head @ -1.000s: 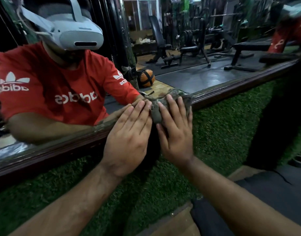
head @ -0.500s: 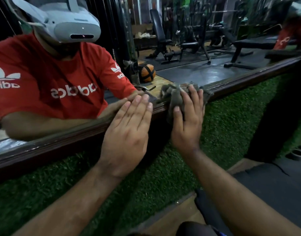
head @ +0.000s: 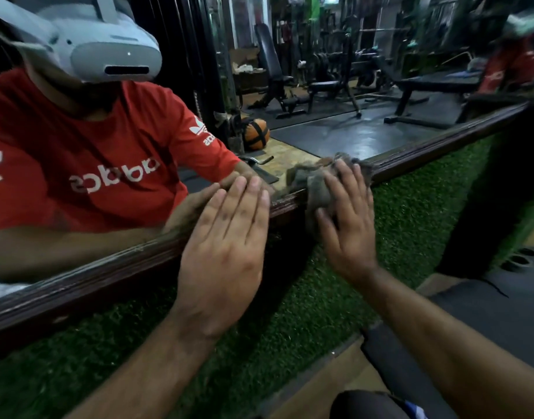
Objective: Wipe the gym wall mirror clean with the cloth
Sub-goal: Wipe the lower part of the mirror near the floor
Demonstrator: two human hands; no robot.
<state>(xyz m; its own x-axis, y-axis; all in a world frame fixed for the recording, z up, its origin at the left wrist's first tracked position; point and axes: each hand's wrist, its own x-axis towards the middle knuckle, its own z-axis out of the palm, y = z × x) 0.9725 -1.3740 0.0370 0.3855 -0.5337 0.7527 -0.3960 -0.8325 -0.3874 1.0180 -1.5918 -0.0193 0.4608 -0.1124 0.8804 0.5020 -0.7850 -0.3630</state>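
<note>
Shifted right, right hand (head: pixel 349 228) (flat) pressing cloth (head: pixel 315 184) on frame (head: pixel 441 143)

One wall mirror (head: pixel 335 137), one grey cloth (head: pixel 315 182), two bare hands: left hand (head: pixel 226 246), right hand (head: pixel 349 225); one orange ball (head: pixel 256 135) reflected.

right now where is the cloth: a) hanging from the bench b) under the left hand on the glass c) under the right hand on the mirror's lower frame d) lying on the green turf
c: the right hand presses the grey cloth over the mirror's wooden frame, while the left hand lies flat with no cloth.
</note>
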